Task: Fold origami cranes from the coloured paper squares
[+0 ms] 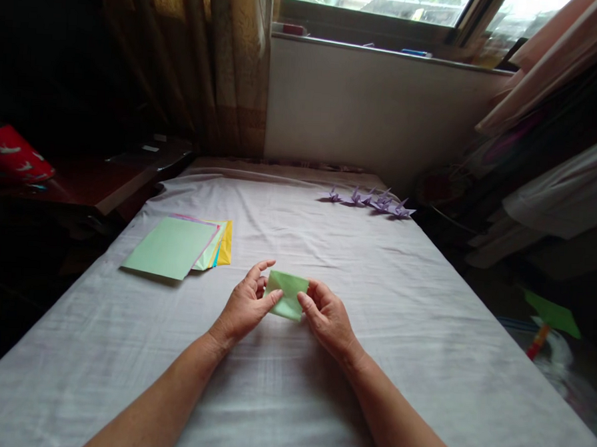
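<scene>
Where both hands pinch: green paper (287,295).

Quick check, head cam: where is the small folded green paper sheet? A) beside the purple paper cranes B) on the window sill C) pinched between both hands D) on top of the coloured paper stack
C: the small folded green paper sheet is gripped at its edges by the left hand and the right hand, above the white cloth-covered table.

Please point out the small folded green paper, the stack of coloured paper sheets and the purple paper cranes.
small folded green paper (287,295), head view, its middle.
stack of coloured paper sheets (170,247), head view, top green sheet.
purple paper cranes (379,202), head view, middle of the row.
</scene>
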{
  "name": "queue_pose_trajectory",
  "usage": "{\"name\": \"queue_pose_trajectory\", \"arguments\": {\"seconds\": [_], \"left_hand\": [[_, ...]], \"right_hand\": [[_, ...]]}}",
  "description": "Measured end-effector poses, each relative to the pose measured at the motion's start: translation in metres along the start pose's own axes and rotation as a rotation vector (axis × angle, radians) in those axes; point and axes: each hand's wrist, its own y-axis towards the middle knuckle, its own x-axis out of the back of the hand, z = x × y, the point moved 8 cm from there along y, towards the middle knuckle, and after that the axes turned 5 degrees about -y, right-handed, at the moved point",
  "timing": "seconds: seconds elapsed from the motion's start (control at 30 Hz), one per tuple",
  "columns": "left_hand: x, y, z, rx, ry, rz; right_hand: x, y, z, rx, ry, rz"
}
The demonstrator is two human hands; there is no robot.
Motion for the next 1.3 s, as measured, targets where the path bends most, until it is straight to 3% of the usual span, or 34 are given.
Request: {"name": "queue_pose_trajectory", "arguments": {"seconds": [0.17,0.3,0.4,0.5,0.6,0.73,0.93,1.0,1.17,1.3], "left_hand": [[0.005,0.0,-0.002,-0.065,0.246,-0.002],[0.018,0.001,-0.006,-0.201,0.461,-0.145],[0.017,-0.002,-0.017,-0.387,0.66,-0.176],[0.002,-0.008,-0.026,-0.53,0.833,-0.063],[-0.02,-0.015,-0.026,-0.577,0.978,0.153],[-0.032,-0.019,-0.009,-0.437,1.156,0.358],[-0.03,-0.021,0.014,-0.226,1.324,0.494],[-0.03,-0.021,0.015,-0.208,1.347,0.508],[-0.029,-0.02,0.015,-0.198,1.321,0.515],[-0.029,-0.02,0.013,-0.187,1.322,0.535]], "right_hand": [[0.009,0.002,-0.001,-0.007,-0.073,-0.08],[0.016,0.003,0.005,0.062,-0.416,-0.154],[0.02,0.004,0.01,0.152,-0.689,-0.204],[0.022,0.006,0.01,0.181,-0.847,-0.221],[0.024,0.007,0.008,0.159,-0.916,-0.235],[0.023,0.008,0.006,0.151,-0.951,-0.236],[0.02,0.005,0.012,0.224,-0.923,-0.222],[0.012,0.0,0.022,0.336,-0.908,-0.15],[-0.016,-0.024,0.034,0.524,-0.964,0.272],[-0.016,-0.035,0.026,0.517,-1.072,0.378]]}}
